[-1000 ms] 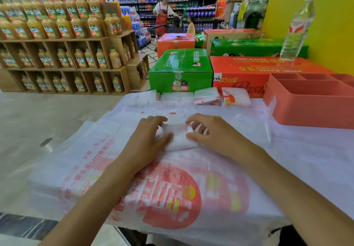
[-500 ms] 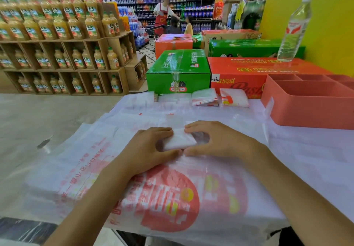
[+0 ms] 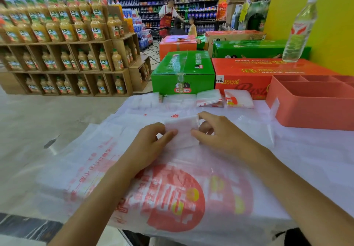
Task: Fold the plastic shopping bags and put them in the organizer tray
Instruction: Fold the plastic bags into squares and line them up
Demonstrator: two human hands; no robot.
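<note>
Fingers [image 3: 206, 115] pinch folded bag [image 3: 182, 130]; organizer tray [image 3: 306, 115] right, boxes [image 3: 183, 73] behind.

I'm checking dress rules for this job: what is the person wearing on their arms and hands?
Nothing visible: the left hand and right hand are bare, with no gloves, rings or watch, and both forearms are uncovered to the frame's edge, with no sleeve showing.

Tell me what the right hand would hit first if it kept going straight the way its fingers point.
The right hand points left, so it would likely meet the folded bag it pinches, then the left hand beyond; depth is uncertain.
</note>
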